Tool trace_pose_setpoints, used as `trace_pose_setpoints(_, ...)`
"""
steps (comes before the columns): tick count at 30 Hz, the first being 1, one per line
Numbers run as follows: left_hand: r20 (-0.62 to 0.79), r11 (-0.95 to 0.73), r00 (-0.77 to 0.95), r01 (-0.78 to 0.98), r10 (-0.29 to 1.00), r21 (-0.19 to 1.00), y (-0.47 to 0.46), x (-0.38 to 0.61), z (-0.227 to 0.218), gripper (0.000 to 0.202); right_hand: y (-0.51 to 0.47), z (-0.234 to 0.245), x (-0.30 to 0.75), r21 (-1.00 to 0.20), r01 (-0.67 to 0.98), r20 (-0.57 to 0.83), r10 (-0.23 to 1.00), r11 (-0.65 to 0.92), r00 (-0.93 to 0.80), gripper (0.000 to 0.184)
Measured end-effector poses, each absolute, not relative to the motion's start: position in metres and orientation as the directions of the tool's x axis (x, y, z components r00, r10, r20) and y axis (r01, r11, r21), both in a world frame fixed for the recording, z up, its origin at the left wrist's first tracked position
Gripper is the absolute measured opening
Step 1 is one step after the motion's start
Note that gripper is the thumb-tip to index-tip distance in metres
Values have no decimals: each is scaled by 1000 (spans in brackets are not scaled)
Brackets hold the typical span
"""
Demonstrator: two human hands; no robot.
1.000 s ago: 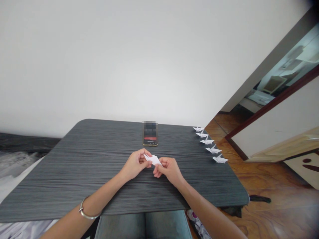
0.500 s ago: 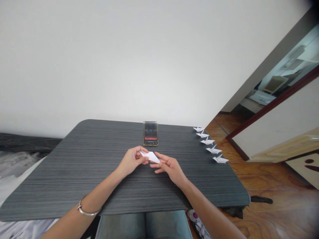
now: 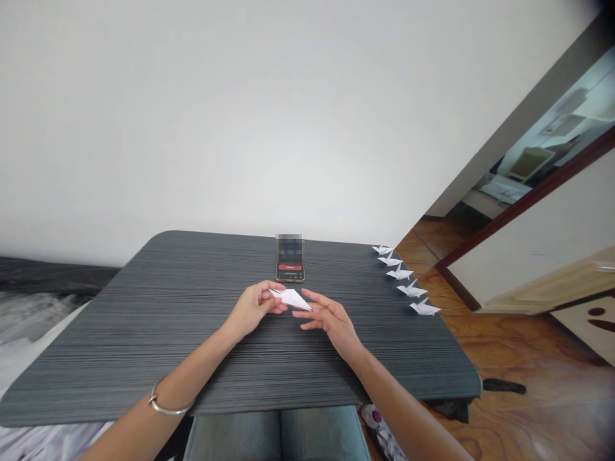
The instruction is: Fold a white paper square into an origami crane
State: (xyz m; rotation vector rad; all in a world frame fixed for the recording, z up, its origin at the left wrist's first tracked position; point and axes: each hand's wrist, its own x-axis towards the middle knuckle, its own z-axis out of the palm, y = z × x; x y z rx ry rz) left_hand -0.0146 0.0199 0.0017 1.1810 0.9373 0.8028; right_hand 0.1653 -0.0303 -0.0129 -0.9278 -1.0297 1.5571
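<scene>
A small piece of folded white paper (image 3: pixel 294 298), pointed at its right end, is held above the dark table (image 3: pixel 202 358). My left hand (image 3: pixel 252 307) pinches its left end between thumb and fingers. At the pointed end is my right hand (image 3: pixel 331 320), its fingers spread apart and the tip lying close to or against them; whether they touch I cannot tell. Several folded white paper cranes (image 3: pixel 400 273) stand in a row along the table's right edge.
A phone (image 3: pixel 290 259) is propped upright at the back of the table, near the white wall (image 3: pixel 269 128). To the right lie a wooden floor (image 3: pixel 509 371) and a doorway. White cloth or plastic (image 3: pixel 33 320) shows at the left, beyond the table.
My right hand has loosened its fingers from the paper's tip and shifted slightly to the right. The paper has turned a little; my left hand still pinches it.
</scene>
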Motion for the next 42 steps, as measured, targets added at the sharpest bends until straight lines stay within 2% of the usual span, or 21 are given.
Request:
trace_pose_setpoints(5, -168, 201, 460, -24, 872, 979, 17, -12, 2, 30, -27, -12, 162, -972, -202, -107, 990, -124, -91, 39)
trace_pose_setpoints(8, -155, 190, 417, -44, 895, 981, 16, -12, 5, 28, -27, -13, 161, -973, -193, -119, 992, -125, -43, 32)
trace_pose_setpoints(11, -104, 139, 399, -59, 911, 988, 16, -13, 7, 33, -27, -14, 161, -973, -177, -132, 986, -148, -98, 29)
trace_pose_setpoints(14, -86, 81, 453, 31, 887, 996, 15, -12, 7, 30, -29, -16, 160, -973, -159, -141, 978, -166, -157, 30)
trace_pose_setpoints(16, -104, 68, 461, 94, 881, 993, 13, -11, 5, 22, -29, -16, 159, -976, -154, -134, 982, -155, -135, 29)
trace_pose_setpoints(19, -118, 100, 476, 62, 872, 993, 11, -8, 4, 21, -29, -17, 159, -980, -147, -122, 990, -133, -77, 25)
trace_pose_setpoints(26, -94, 119, 550, -10, 830, 993, 8, -3, 3, 21, -30, -15, 156, -973, -199, -118, 993, -119, -16, 23)
trace_pose_setpoints(42, -135, 198, 484, -80, 864, 977, 8, -4, 5, 13, -31, -12, 159, -955, -274, -107, 994, -110, -25, 19)
